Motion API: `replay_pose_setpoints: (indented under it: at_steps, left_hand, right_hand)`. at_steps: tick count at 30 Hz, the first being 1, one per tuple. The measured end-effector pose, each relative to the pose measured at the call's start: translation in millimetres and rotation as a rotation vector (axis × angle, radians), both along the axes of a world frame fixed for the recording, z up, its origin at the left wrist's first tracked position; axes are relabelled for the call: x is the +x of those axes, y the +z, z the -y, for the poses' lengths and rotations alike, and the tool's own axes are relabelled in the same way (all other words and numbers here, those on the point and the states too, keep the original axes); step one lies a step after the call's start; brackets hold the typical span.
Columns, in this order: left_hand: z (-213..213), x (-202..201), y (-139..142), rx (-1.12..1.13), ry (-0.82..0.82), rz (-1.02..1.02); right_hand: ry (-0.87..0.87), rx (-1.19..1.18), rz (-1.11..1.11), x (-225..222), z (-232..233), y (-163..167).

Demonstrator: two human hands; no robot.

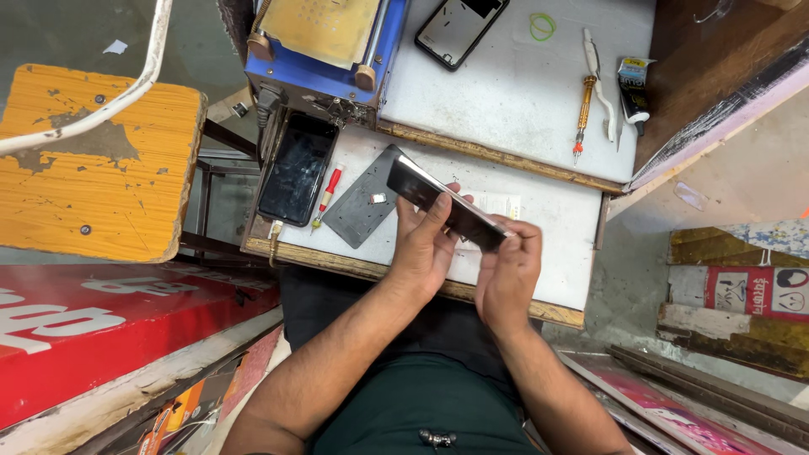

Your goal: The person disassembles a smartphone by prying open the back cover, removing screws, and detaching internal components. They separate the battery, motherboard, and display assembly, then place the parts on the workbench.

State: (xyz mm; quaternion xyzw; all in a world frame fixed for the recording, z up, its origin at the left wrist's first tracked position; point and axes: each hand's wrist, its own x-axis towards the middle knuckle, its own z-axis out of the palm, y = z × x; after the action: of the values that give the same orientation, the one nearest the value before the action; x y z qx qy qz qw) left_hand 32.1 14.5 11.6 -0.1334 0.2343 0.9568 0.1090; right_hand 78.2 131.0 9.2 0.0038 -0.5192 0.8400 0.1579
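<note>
Both of my hands hold a dark smartphone (442, 206) tilted on its edge above a white work board (556, 219). My left hand (421, 248) grips the phone's middle, thumb across its glass. My right hand (508, 270) holds the phone's near end by the rim. Under the phone lies a dark grey mat (362, 211) with a small white part on it.
A phone with cracked glass (297, 168) and a red-handled screwdriver (327, 195) lie left of the mat. Farther back stand a blue machine (324, 46), another phone (459, 29), an orange screwdriver (581, 114), tweezers, a glue tube (632, 88) and a green ring. An orange stool (93, 164) stands left.
</note>
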Motion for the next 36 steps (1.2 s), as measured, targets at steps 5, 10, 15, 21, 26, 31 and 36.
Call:
replay_pose_setpoints:
  at_steps: [5,10,15,21,26,31,36]
  left_hand:
    - [11.7,-6.6,1.6,-0.149,-0.023,-0.074]
    - [10.2,-7.6,1.8,-0.290,-0.069,-0.125]
    - [8.1,-8.9,2.8,-0.331,-0.063,-0.170]
    - [9.2,-8.9,-2.2,-0.380,-0.078,-0.239]
    - [8.3,-9.5,-4.8,-0.445,-0.125,-0.261]
    - [9.2,-9.6,-3.4,-0.487,-0.157,-0.241]
    - [9.6,-8.0,-3.5,-0.485,-0.152,-0.263]
  right_hand:
    - [0.214,0.821,0.075,5.4,-42.6,19.7]
    - [0.387,1.275,0.121,-9.5,-62.6,50.1]
    - [0.448,1.405,0.106,-17.3,-59.4,68.2]
    - [0.463,1.377,0.179,-15.5,-62.2,63.0]
    - [0.482,1.371,0.208,-14.9,-63.6,56.1]
    - [0.491,1.362,0.193,-15.3,-64.1,53.8]
    - [0.467,1.385,0.133,-13.1,-64.4,51.2]
